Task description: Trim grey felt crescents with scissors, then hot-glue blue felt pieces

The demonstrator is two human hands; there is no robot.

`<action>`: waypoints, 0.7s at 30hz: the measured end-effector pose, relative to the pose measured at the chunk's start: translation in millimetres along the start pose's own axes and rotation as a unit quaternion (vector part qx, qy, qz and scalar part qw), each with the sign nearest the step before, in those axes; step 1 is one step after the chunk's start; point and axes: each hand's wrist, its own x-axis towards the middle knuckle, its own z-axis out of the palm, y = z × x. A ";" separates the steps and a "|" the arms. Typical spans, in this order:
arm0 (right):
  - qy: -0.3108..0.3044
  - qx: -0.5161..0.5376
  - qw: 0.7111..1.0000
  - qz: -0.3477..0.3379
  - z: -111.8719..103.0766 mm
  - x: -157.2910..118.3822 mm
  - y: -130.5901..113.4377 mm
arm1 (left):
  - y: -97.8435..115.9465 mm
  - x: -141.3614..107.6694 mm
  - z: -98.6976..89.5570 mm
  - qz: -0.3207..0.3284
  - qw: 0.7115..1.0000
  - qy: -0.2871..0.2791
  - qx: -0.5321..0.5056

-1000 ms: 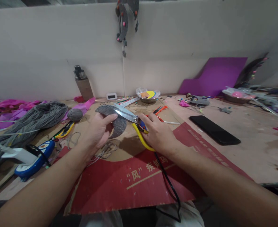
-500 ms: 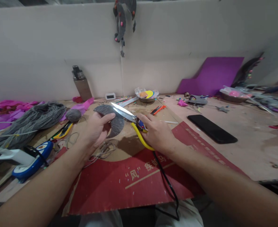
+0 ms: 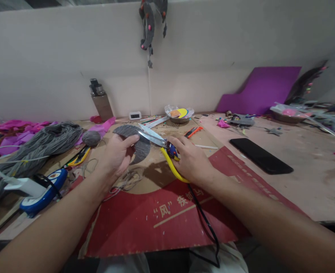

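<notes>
My left hand point(image 3: 121, 149) pinches a grey crescent wrapped in yarn point(image 3: 143, 148) between thumb and fingers, holding it above the table. In my right hand point(image 3: 188, 155) is a pair of scissors point(image 3: 153, 137) with yellow handles and silver blades. The blade tips point left and lie by the upper inner part of the crescent, near my left thumb. Whether they touch the yarn I cannot tell. Loose thin grey yarn point(image 3: 129, 179) lies on the cardboard below my left hand.
Red-printed cardboard point(image 3: 127, 223) covers the near table. Left are a grey yarn skein point(image 3: 56, 140), a yarn ball point(image 3: 91, 138), a yellow cutter point(image 3: 82, 156) and a blue power strip point(image 3: 44, 197). A phone point(image 3: 261, 155) lies right; an orange cutter point(image 3: 194, 132) and a bowl point(image 3: 180, 120) stand behind.
The scissors' blades look closer together, with the tips a little further right. The crescent has barely moved in my left hand. The whole view has shifted slightly.
</notes>
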 end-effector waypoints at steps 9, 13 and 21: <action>0.035 -0.071 0.996 -0.036 1.4 1.0 4.4 | 1.2 0.6 -2.6 -0.010 1.000 0.005 -0.001; 0.037 -0.018 0.999 -0.034 0.4 3.2 9.8 | 7.7 1.9 -4.6 -0.030 1.000 0.006 0.000; 0.015 0.547 0.821 0.160 9.0 14.4 -0.8 | -5.5 -5.3 -1.5 0.024 0.993 -0.014 0.113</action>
